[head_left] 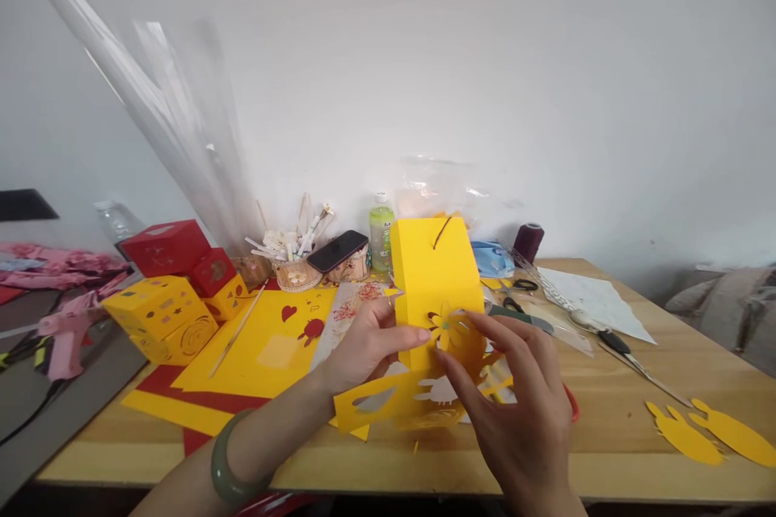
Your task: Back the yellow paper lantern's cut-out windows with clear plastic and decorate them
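A yellow cut-paper box [430, 258] with folded sides and a short dark cord through its top is held up before me. My left hand [369, 343] grips its left side, the thumb pressed on the front face. My right hand [521, 388] has its thumb and bent fingers on that face, around a flower-shaped cutout [447, 328]. A yellow strip with leaf and rabbit-like cutouts [369, 402] hangs at the box's lower end. Part of the box lies hidden behind both hands.
Red [166, 249] and yellow boxes [161, 319] are stacked at left, near a pink glue gun [65, 343]. Behind stand a phone [338, 250], a green bottle [381, 234] and a thread cone [529, 242]. A craft knife [615, 341] and yellow rabbit-like cutouts [685, 436] lie right.
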`<state>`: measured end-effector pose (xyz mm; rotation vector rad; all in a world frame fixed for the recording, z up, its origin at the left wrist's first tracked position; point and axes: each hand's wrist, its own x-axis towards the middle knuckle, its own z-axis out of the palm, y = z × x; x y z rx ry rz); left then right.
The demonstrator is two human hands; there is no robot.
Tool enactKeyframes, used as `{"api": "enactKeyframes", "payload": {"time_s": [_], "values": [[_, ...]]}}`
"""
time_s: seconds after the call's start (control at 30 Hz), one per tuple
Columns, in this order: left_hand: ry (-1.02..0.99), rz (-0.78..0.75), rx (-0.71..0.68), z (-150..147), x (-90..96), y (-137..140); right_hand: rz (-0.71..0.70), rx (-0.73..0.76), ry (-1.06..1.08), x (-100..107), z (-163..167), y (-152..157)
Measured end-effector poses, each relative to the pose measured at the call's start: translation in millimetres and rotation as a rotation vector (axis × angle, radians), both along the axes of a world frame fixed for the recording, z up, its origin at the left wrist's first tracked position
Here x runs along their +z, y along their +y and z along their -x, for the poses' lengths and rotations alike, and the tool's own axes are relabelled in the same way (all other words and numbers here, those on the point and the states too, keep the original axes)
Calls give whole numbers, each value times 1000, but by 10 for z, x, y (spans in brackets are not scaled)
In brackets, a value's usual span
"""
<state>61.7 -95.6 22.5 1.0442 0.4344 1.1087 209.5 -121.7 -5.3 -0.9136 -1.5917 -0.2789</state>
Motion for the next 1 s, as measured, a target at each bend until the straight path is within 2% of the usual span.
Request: {"api": "enactKeyframes", "payload": {"time_s": [0.37, 0.63, 1.0], "values": [[-21, -36, 11, -27, -21, -39, 18, 67, -14, 8, -34, -16], [-30, -51, 6, -29, -30, -70, -46, -51, -180, 42, -28, 27], [-7, -64, 10, -17, -18, -67, -64, 34, -107, 78, -48, 19]]}}
